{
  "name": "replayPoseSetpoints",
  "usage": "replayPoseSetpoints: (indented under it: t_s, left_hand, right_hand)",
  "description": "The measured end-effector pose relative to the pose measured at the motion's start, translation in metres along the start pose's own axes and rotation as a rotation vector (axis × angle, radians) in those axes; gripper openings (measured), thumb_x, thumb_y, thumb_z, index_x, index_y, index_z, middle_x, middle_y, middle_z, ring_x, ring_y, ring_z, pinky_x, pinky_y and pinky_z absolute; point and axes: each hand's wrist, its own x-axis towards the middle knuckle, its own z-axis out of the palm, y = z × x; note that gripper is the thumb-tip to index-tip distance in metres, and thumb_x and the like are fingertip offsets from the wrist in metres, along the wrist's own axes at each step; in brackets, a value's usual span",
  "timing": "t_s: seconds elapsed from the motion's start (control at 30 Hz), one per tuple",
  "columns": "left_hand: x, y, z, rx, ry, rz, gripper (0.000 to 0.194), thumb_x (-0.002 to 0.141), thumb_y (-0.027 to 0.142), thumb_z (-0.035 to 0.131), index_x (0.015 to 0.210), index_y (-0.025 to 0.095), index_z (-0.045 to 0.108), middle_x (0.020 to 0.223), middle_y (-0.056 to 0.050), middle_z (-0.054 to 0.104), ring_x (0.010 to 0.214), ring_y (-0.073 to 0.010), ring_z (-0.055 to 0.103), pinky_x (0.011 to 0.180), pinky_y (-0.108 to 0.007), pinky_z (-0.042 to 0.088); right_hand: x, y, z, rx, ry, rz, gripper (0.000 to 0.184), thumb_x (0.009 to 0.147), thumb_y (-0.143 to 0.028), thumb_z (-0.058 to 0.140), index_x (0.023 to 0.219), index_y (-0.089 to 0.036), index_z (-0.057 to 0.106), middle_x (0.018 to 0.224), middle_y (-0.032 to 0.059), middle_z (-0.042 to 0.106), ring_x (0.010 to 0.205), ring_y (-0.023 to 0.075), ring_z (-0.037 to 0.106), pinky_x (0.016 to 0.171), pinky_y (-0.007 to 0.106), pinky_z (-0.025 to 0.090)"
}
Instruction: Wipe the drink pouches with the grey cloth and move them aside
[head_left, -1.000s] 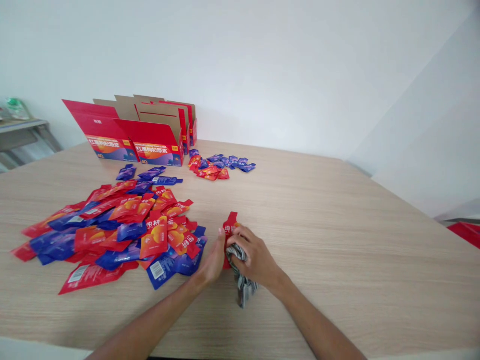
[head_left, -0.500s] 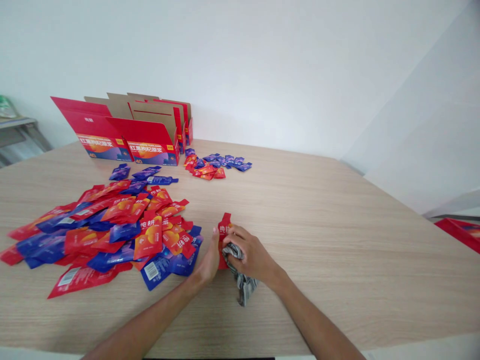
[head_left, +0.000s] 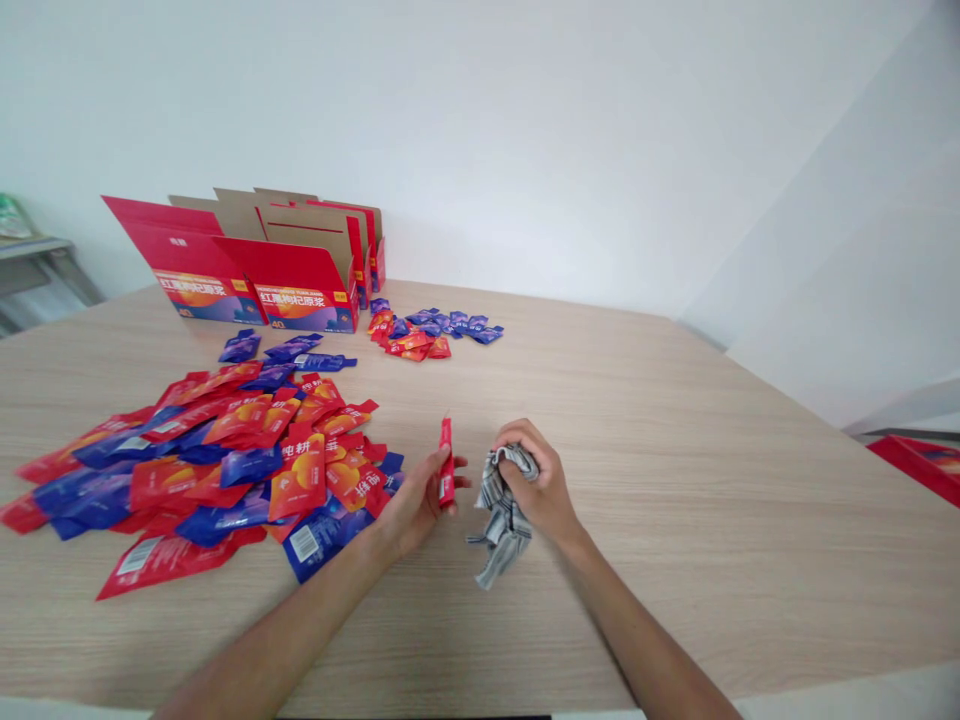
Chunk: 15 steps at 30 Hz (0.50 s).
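Observation:
Between the thumb and fingers of my left hand [head_left: 420,497] is a red pouch [head_left: 447,465], turned edge-on so only a narrow strip of it shows. My right hand [head_left: 538,480] is closed round a crumpled grey striped cloth [head_left: 504,530], whose loose end hangs below the fingers. A small gap separates the cloth from the pouch. Left of my left hand lies a large heap of red and blue pouches [head_left: 298,472], overlapping one another on the table.
Open red cardboard boxes [head_left: 304,290] stand in a group at the back left by the wall. A smaller cluster of red and blue pouches [head_left: 424,332] lies beside them on the wooden table [head_left: 675,480]. A red object [head_left: 919,462] shows at the far right edge.
My right hand has drawn the cloth away from the pouch, to the right. The pouch in my left hand has turned from showing its printed face to edge-on.

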Motion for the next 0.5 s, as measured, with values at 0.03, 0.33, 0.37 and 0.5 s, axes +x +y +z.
replayPoseSetpoints:
  t_s: [0.03, 0.33, 0.37, 0.5]
  left_hand:
    - [0.000, 0.000, 0.001, 0.019, 0.009, 0.027, 0.007, 0.092, 0.021, 0.065, 0.094, 0.015, 0.066, 0.094, -0.004, 0.072, 0.068, -0.0122, 0.069, 0.039, -0.018, 0.044]
    - [0.005, -0.012, -0.004, -0.022, -0.077, 0.138, 0.018, 0.091, 0.014, 0.063, 0.108, 0.015, 0.070, 0.096, -0.007, 0.077, 0.085, -0.0181, 0.073, 0.078, -0.027, 0.058]
    - [0.006, -0.016, -0.005, -0.024, -0.091, 0.150, 0.017, 0.091, 0.016, 0.065, 0.107, 0.015, 0.071, 0.096, -0.007, 0.077, 0.085, -0.0181, 0.072, 0.079, -0.027, 0.057]
    - [0.007, -0.030, -0.007, -0.023, -0.137, 0.153, 0.020, 0.090, 0.029, 0.071, 0.102, 0.013, 0.073, 0.096, -0.007, 0.077, 0.090, -0.0194, 0.071, 0.084, -0.028, 0.055]
  right_hand:
    - [0.001, 0.000, -0.002, 0.023, 0.029, 0.016, 0.013, 0.086, -0.015, 0.055, 0.089, -0.023, 0.065, 0.090, 0.0013, 0.059, 0.087, 0.0183, 0.058, 0.080, 0.031, 0.046]
    - [-0.003, -0.001, 0.001, -0.112, -0.070, -0.100, 0.019, 0.083, -0.011, 0.055, 0.093, -0.023, 0.065, 0.095, 0.0029, 0.058, 0.090, 0.0196, 0.059, 0.081, 0.032, 0.049]
    - [-0.005, 0.000, 0.004, -0.169, -0.117, -0.124, 0.020, 0.082, -0.010, 0.056, 0.094, -0.024, 0.065, 0.097, 0.0038, 0.059, 0.092, 0.0204, 0.059, 0.083, 0.033, 0.049]
    - [-0.013, 0.006, 0.019, -0.337, -0.239, -0.133, 0.026, 0.079, -0.006, 0.058, 0.097, -0.024, 0.063, 0.104, 0.0060, 0.059, 0.102, 0.0236, 0.058, 0.091, 0.036, 0.050]
